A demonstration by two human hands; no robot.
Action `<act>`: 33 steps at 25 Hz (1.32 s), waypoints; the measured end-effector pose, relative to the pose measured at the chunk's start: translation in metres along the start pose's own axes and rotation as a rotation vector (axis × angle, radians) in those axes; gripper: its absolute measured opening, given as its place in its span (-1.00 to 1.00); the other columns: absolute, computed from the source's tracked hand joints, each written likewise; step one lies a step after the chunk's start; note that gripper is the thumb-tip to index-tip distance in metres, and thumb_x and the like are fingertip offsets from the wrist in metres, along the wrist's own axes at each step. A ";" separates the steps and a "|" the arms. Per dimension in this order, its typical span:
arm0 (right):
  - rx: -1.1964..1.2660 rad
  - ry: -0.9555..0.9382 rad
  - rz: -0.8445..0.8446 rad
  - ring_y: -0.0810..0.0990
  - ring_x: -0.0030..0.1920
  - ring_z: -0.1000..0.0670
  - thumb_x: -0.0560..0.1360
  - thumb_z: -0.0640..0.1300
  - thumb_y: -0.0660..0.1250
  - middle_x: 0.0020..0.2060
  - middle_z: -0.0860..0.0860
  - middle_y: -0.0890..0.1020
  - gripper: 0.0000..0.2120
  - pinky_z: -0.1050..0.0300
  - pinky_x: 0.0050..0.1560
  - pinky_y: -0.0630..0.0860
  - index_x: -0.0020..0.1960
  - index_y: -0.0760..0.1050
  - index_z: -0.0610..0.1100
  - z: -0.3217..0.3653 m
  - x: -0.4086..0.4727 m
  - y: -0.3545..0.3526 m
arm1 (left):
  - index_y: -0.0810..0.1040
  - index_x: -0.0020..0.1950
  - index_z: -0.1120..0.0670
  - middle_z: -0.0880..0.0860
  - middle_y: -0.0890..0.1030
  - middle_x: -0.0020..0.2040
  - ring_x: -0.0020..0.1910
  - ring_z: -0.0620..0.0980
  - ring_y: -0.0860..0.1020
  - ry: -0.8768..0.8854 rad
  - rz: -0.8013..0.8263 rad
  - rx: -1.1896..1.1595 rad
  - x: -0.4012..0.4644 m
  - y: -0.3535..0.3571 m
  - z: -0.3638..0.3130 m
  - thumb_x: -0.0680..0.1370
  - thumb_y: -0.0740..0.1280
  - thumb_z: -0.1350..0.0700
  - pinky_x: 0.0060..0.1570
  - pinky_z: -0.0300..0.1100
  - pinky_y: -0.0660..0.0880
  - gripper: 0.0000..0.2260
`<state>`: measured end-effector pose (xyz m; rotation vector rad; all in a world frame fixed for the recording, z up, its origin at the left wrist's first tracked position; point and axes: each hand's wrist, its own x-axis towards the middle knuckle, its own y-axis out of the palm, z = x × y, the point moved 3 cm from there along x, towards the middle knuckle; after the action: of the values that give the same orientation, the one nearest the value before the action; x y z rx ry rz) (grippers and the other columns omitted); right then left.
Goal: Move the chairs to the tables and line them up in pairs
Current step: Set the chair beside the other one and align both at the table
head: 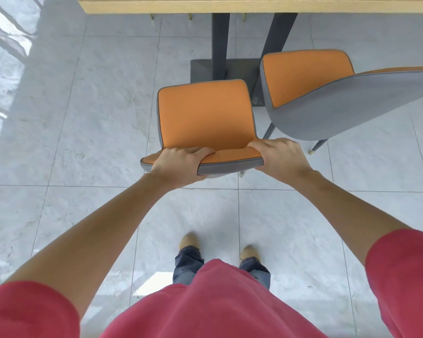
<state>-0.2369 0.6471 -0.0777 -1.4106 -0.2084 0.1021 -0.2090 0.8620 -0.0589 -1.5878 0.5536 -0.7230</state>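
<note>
Squarely under both hands (178, 164) (280, 156) — chair (205, 115) backrest, fingers curled over.

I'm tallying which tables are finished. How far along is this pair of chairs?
Looks done: the right chair already stands near the table, angled. In hand: the left hand and right hand grip the backrest top of the second chair, beside the first. Left: push it toward the table and square both chairs up as a pair.

Red short-sleeved shirt (205, 308), bare forearms, dark blue-grey trousers (188, 267), tan shoes (189, 240)
</note>
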 end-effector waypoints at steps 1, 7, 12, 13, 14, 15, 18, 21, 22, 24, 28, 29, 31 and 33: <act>0.001 0.003 -0.013 0.58 -0.46 -0.15 0.14 -0.17 0.57 -0.43 -0.03 0.64 -0.65 0.10 -0.46 0.53 -0.10 0.62 -0.09 0.007 0.007 0.001 | 0.66 0.00 0.05 -0.04 0.71 -0.28 -0.55 0.04 0.58 0.015 0.004 -0.019 0.001 -0.002 0.012 0.17 0.61 0.03 -0.58 -0.29 0.35 -0.57; -0.042 -0.014 -0.047 0.56 -0.55 -0.08 0.00 -0.13 0.65 -0.50 0.01 0.61 -0.58 0.26 -0.54 0.43 -0.16 0.65 -0.09 0.011 0.044 -0.001 | 0.65 0.02 0.05 -0.03 0.71 -0.27 -0.52 0.05 0.59 0.058 -0.007 -0.052 0.028 -0.001 0.054 0.25 0.55 0.04 -0.57 -0.28 0.34 -0.64; -0.024 0.012 -0.084 0.57 -0.49 -0.09 0.03 -0.15 0.66 -0.44 0.02 0.64 -0.57 0.26 -0.51 0.44 -0.13 0.65 -0.08 -0.005 0.074 0.000 | 0.64 0.04 0.06 -0.03 0.71 -0.26 -0.51 0.05 0.59 0.080 -0.044 -0.087 0.062 0.006 0.078 0.28 0.53 0.05 -0.57 -0.28 0.34 -0.65; -0.016 0.010 -0.096 0.58 -0.48 -0.09 0.03 -0.14 0.66 -0.43 0.01 0.64 -0.56 0.25 -0.50 0.45 -0.12 0.65 -0.08 -0.009 0.081 0.001 | 0.65 0.03 0.06 -0.03 0.71 -0.27 -0.52 0.05 0.59 0.086 -0.058 -0.074 0.068 0.007 0.083 0.27 0.53 0.05 -0.58 -0.28 0.35 -0.65; -0.010 0.003 -0.105 0.58 -0.47 -0.08 0.02 -0.13 0.67 -0.43 0.01 0.64 -0.55 0.25 -0.51 0.45 -0.11 0.65 -0.09 -0.012 0.088 0.002 | 0.65 0.01 0.06 -0.04 0.71 -0.29 -0.54 0.04 0.58 0.095 -0.071 -0.066 0.074 0.007 0.088 0.26 0.52 0.05 -0.59 -0.29 0.37 -0.65; -0.007 -0.011 -0.110 0.58 -0.48 -0.07 0.02 -0.13 0.67 -0.43 0.00 0.64 -0.54 0.25 -0.52 0.45 -0.11 0.65 -0.10 -0.015 0.095 0.003 | 0.66 -0.01 0.07 -0.05 0.70 -0.32 -0.56 0.03 0.56 0.104 -0.081 -0.058 0.081 0.008 0.094 0.25 0.51 0.05 -0.59 -0.31 0.36 -0.66; -0.009 -0.059 -0.144 0.57 -0.51 -0.07 0.02 -0.14 0.66 -0.46 -0.01 0.63 -0.55 0.26 -0.56 0.45 -0.12 0.65 -0.13 -0.024 0.117 0.004 | 0.65 0.01 0.07 -0.04 0.71 -0.31 -0.55 0.04 0.57 0.115 -0.069 -0.045 0.100 0.010 0.107 0.27 0.51 0.05 -0.57 -0.29 0.36 -0.66; -0.015 -0.090 -0.176 0.55 -0.53 -0.05 0.02 -0.12 0.65 -0.48 -0.01 0.60 -0.57 0.28 -0.58 0.42 -0.13 0.66 -0.11 -0.029 0.139 0.006 | 0.63 0.12 0.08 0.02 0.73 -0.18 -0.43 0.11 0.62 0.050 -0.002 -0.072 0.116 0.009 0.125 0.33 0.49 0.06 -0.47 -0.18 0.44 -0.62; -0.023 -0.110 -0.189 0.54 -0.54 -0.04 0.02 -0.10 0.65 -0.49 0.00 0.60 -0.58 0.29 -0.60 0.40 -0.15 0.66 -0.10 -0.027 0.146 0.009 | 0.63 0.12 0.08 0.03 0.73 -0.18 -0.44 0.11 0.62 0.060 -0.004 -0.072 0.120 0.008 0.134 0.32 0.50 0.07 -0.46 -0.17 0.45 -0.62; -0.038 -0.158 -0.202 0.53 -0.55 -0.01 0.04 -0.07 0.64 -0.48 0.02 0.60 -0.61 0.31 -0.62 0.38 -0.17 0.65 -0.09 -0.020 0.157 0.014 | 0.65 0.07 0.09 0.02 0.72 -0.23 -0.49 0.10 0.60 0.091 -0.012 -0.045 0.121 0.007 0.149 0.27 0.54 0.08 -0.51 -0.19 0.42 -0.61; -0.050 -0.218 -0.233 0.53 -0.56 0.00 0.09 -0.05 0.63 -0.48 0.03 0.60 -0.64 0.29 -0.64 0.40 -0.16 0.65 -0.09 -0.015 0.165 0.018 | 0.66 0.01 0.06 -0.04 0.71 -0.30 -0.56 0.05 0.57 0.148 -0.059 -0.011 0.120 0.006 0.159 0.33 0.28 -0.08 -0.56 -0.29 0.32 -0.63; -0.050 -0.217 -0.237 0.52 -0.56 0.00 0.10 -0.05 0.63 -0.48 0.03 0.59 -0.65 0.31 -0.64 0.40 -0.16 0.65 -0.09 -0.015 0.164 0.017 | 0.66 0.01 0.05 -0.05 0.70 -0.31 -0.57 0.04 0.57 0.162 -0.068 -0.010 0.119 0.006 0.159 0.33 0.20 -0.10 -0.57 -0.31 0.33 -0.59; -0.047 -0.220 -0.244 0.53 -0.55 0.01 0.11 -0.05 0.62 -0.48 0.03 0.60 -0.66 0.33 -0.62 0.38 -0.16 0.65 -0.09 -0.015 0.164 0.017 | 0.67 0.01 0.04 -0.07 0.70 -0.31 -0.56 0.02 0.57 0.183 -0.078 -0.020 0.119 0.007 0.159 0.34 0.14 -0.11 -0.58 -0.32 0.32 -0.57; -0.048 -0.232 -0.245 0.55 -0.53 0.01 0.13 -0.06 0.61 -0.46 0.04 0.61 -0.67 0.33 -0.61 0.38 -0.15 0.65 -0.09 -0.014 0.163 0.017 | 0.67 0.01 0.04 -0.08 0.70 -0.30 -0.55 0.00 0.57 0.194 -0.087 -0.012 0.118 0.008 0.161 0.35 0.15 -0.11 -0.59 -0.33 0.29 -0.57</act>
<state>-0.0734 0.6682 -0.0832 -1.4094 -0.5767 0.0582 -0.0108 0.8873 -0.0604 -1.5697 0.6339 -0.9482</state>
